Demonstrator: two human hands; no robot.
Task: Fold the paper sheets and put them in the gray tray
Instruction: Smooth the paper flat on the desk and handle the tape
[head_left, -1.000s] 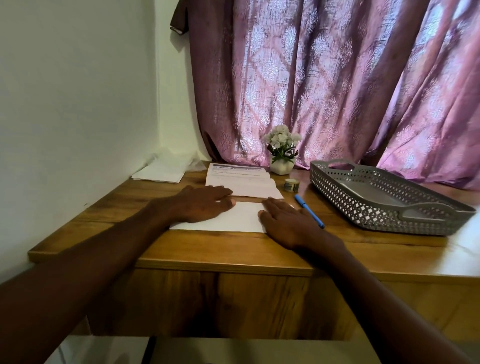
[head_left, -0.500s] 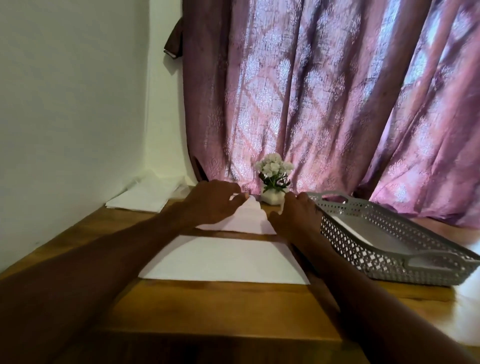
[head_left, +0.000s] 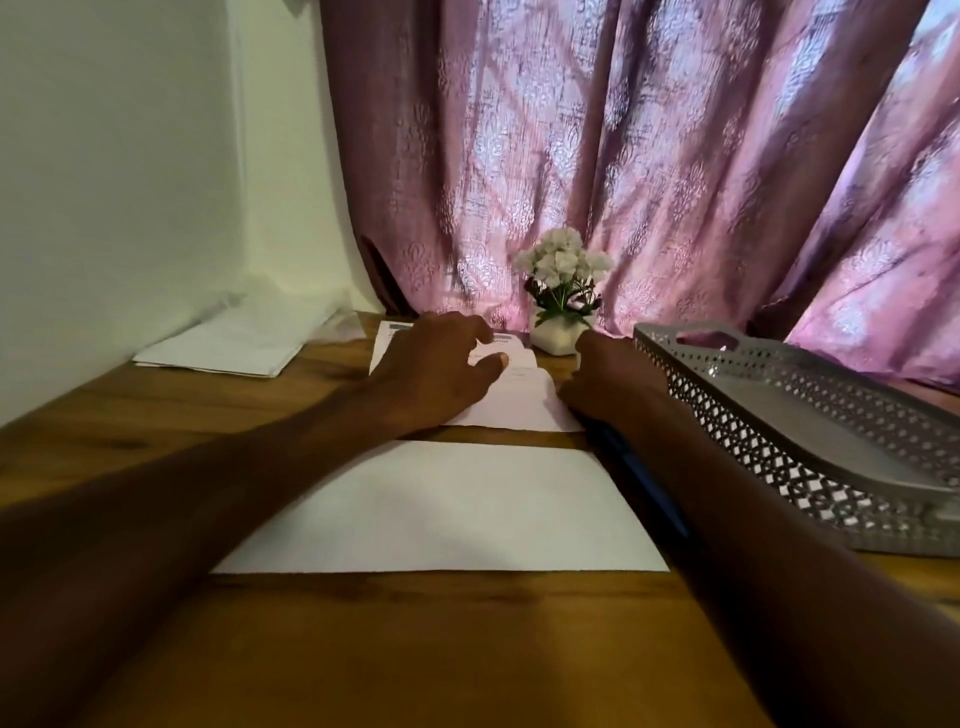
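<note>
A: Biggest stuff first?
B: Pink curtain (head_left: 649, 156) is hanging across the back, white wall (head_left: 130, 156) on the left, wooden table (head_left: 389, 649) is running under everything.
A: Tray?
B: Gray tray (head_left: 810, 441) is sitting on the table's right side, perforated walls, just beside the right forearm.
A: Task paper?
B: Folded sheet (head_left: 441, 514) is lying flat near the front edge, between the two forearms. Nobody's touching it. Behind it, a stack of sheets (head_left: 519, 400), printed ones, is lying near the curtain.
A: Hands?
B: Left hand (head_left: 436, 374) is resting on the stack, fingers bent, thumb and fingertips seeming to be pinching the top sheet's far edge. Right hand (head_left: 608, 374) is sitting at the stack's right edge, fingers hidden behind the knuckles, so can't tell its grip.
A: Small things?
B: Loose white papers (head_left: 234, 348) are lying by the wall. White flowers in a small pot (head_left: 561, 296) are standing behind the stack. A blue pen (head_left: 644, 488) is peeking out under the right forearm.
</note>
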